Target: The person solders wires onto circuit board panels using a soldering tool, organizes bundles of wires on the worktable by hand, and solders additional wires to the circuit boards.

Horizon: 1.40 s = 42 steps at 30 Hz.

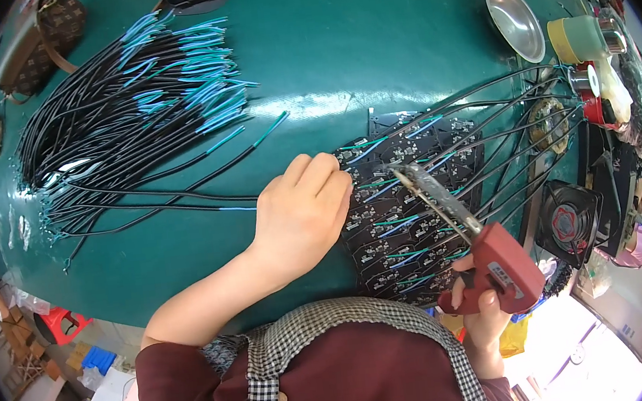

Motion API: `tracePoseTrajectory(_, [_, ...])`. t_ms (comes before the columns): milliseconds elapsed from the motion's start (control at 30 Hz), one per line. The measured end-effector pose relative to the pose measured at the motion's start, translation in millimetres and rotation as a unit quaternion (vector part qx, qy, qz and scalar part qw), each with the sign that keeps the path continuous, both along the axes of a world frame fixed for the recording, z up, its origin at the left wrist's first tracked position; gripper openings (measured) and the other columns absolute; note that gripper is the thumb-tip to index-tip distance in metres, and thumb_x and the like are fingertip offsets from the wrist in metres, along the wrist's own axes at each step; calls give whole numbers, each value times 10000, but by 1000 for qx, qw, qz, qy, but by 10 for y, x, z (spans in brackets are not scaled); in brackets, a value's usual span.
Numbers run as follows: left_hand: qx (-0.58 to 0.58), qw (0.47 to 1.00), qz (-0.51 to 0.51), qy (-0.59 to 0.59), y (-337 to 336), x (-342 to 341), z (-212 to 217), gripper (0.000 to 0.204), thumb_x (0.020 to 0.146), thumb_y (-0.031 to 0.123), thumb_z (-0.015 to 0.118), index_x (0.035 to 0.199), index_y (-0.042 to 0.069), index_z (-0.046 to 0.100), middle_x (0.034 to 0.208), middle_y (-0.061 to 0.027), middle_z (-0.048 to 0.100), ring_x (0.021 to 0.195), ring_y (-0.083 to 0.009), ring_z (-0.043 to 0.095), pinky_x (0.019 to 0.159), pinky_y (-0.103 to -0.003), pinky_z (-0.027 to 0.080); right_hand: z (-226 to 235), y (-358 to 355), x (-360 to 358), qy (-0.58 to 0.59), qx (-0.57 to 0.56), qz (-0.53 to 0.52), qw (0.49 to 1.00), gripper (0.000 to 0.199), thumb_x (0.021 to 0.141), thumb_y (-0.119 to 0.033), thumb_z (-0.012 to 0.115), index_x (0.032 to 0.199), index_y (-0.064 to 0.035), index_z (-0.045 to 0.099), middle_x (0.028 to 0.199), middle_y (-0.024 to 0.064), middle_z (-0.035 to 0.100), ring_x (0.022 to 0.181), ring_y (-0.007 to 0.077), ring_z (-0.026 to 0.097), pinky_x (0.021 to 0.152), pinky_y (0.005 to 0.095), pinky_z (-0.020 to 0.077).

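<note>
My left hand (pixel 299 211) is closed, knuckles up, at the left edge of a panel of black circuit boards (pixel 374 261). Its fingertips are hidden, so what it pinches does not show. The blue end of a black cable (pixel 196 206) disappears beneath that hand. In my right hand (pixel 486 320) is a red soldering gun (pixel 504 267), its handle gripped from below. The gun's metal tip points up and left over the boards, close to my left fingers. Short blue and green wires lie across the boards, with black cables (pixel 497 129) running off to the right.
A large bundle of black cables (pixel 115 105) with bared blue and green ends lies on the green table (pixel 304 38). At right are a metal dish (pixel 515 22), a solder spool (pixel 584 81), a tape roll (pixel 548 126) and a black fan (pixel 570 221). A brown bag (pixel 43 46) sits far left.
</note>
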<state>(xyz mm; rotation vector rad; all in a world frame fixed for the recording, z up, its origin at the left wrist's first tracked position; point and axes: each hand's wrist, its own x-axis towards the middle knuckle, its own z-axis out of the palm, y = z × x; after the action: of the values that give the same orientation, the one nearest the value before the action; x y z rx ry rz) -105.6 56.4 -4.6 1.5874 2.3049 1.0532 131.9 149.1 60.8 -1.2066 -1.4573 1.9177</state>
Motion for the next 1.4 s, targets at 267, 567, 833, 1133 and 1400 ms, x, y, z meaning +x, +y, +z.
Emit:
tracePoseTrajectory(267, [-80, 983, 129, 101, 25, -534, 28, 147, 762, 61, 636, 881, 18, 562, 816, -95, 535, 802, -289, 537, 693, -385, 452, 0, 163, 85, 34, 53, -74, 995, 728, 742, -365, 751, 1238, 54, 422, 1022, 243, 573, 696, 185, 568, 489, 238, 457])
tracePoseTrajectory(567, [35, 994, 101, -13, 176, -461, 89, 106, 795, -13, 601, 868, 12, 530, 829, -104, 554, 684, -240, 581, 563, -315, 461, -9, 298, 116, 41, 54, -92, 993, 745, 729, -377, 760, 1240, 45, 420, 1018, 237, 578, 650, 176, 559, 488, 241, 452])
tracePoseTrajectory(833, [-70, 983, -22, -166, 5, -228, 199, 97, 760, 51, 657, 840, 51, 602, 827, -66, 559, 716, -222, 580, 607, -303, 460, 8, 280, 160, 11, 3, -6, 1000, 735, 748, -435, 725, 1226, 50, 447, 1010, 214, 598, 561, 158, 541, 494, 244, 444])
tracePoseTrajectory(1133, [-100, 977, 38, -185, 4, -63, 160, 89, 737, 78, 647, 787, 66, 576, 787, -49, 539, 715, -250, 562, 605, -339, 440, -58, 112, 101, 20, -60, 55, 997, 719, 767, -410, 719, 1243, 53, 444, 1044, 195, 603, 595, 137, 546, 514, 229, 433])
tracePoseTrajectory(1400, [-128, 980, 38, -148, 34, -44, 151, 105, 726, 99, 631, 752, 66, 534, 787, -55, 513, 710, -266, 558, 581, -374, 432, -118, 45, 101, 8, -103, 75, 992, 685, 720, -283, 777, 1206, 73, 450, 966, 135, 614, 657, 107, 551, 558, 205, 445])
